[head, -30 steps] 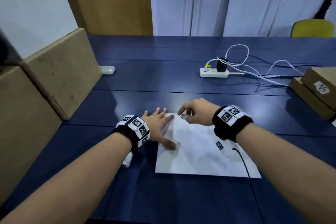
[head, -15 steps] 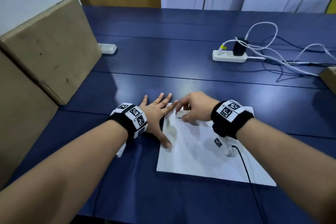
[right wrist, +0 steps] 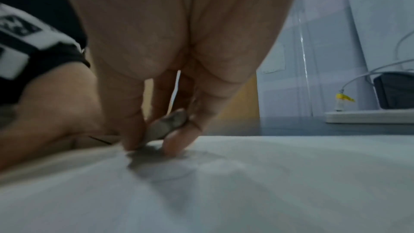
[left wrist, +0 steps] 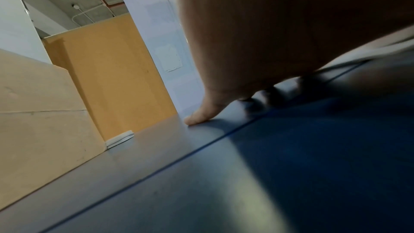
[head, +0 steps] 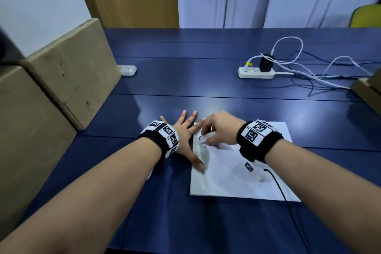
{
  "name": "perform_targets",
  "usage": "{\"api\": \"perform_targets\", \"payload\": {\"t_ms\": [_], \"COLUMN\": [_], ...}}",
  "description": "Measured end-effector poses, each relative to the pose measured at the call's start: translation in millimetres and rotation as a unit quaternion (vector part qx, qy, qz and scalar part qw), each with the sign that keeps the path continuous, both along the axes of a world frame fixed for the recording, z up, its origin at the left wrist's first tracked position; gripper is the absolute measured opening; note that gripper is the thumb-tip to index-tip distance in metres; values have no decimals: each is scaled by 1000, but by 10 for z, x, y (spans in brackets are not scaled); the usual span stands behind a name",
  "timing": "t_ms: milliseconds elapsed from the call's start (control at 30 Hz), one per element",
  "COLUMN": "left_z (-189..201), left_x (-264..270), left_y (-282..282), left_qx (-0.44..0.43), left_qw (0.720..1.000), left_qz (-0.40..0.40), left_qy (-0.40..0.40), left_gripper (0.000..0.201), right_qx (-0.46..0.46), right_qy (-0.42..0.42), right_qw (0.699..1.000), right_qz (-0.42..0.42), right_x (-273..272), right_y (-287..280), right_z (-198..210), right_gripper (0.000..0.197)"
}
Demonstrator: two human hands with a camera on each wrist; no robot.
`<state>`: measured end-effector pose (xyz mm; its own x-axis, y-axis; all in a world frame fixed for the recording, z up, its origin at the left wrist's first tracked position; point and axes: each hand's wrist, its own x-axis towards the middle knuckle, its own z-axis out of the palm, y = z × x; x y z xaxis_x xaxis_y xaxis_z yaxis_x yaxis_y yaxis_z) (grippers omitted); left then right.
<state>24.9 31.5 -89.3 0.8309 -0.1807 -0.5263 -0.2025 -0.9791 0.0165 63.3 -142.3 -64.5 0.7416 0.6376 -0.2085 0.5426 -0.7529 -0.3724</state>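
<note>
A white sheet of paper (head: 237,177) lies flat on the blue table (head: 185,80). My left hand (head: 186,128) lies flat with its fingers spread; its thumb and forefinger press on the sheet's left edge, and the other fingers rest on the table. In the left wrist view the left hand (left wrist: 257,42) touches the table with a fingertip (left wrist: 197,118). My right hand (head: 208,136) is at the sheet's top left corner. It pinches a small greyish-white lump, perhaps an eraser (right wrist: 167,127), against the paper (right wrist: 246,192).
Cardboard boxes (head: 68,72) line the left side. Another cardboard box (head: 369,90) sits at the right edge. A white power strip (head: 256,72) with a black charger and loose cables lies at the back right. A second white strip (head: 126,69) lies by the boxes. A black cable (head: 282,192) crosses the sheet's right corner.
The right hand has shifted slightly left along the sheet's top edge, closer to the left hand, still pinching the small lump. The left hand stays pressed in place.
</note>
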Motion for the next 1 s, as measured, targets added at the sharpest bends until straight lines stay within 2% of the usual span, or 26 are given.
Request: {"api": "perform_targets", "payload": {"t_ms": [133,300,467,600,800,933,1000], "left_z": [10,-2,20,21,12,22,20], "left_x": [1,9,-16,-11,-6,-4,-4], "left_y": [-4,7,1,2,-5,-13,-14], "left_qx": [0,-6,-14,-9,-8,3,5], "left_qw": [1000,1000,1000,1000,1000,1000,1000], "left_qz": [4,3,6,3,4,3,6], "left_qy": [4,0,6,9,7,9,10], "left_gripper": [156,156,155,155,155,154,155], "right_qx": [26,22,37,55,40,32,29], "right_qy": [-13,51,-26,17,-15,69,51], "right_qw": [999,998,999,998,998,997,998], "right_qz": [-44,19,-30,6,-44,16,18], "right_x": [97,-14,75,-8,88,-15,-25], "right_y": [51,-34,33,-22,-4,-16,7], "right_z": [-29,-29,-50,-20,-17,28,33], "right_gripper": [29,28,32,17,30,24,26]}}
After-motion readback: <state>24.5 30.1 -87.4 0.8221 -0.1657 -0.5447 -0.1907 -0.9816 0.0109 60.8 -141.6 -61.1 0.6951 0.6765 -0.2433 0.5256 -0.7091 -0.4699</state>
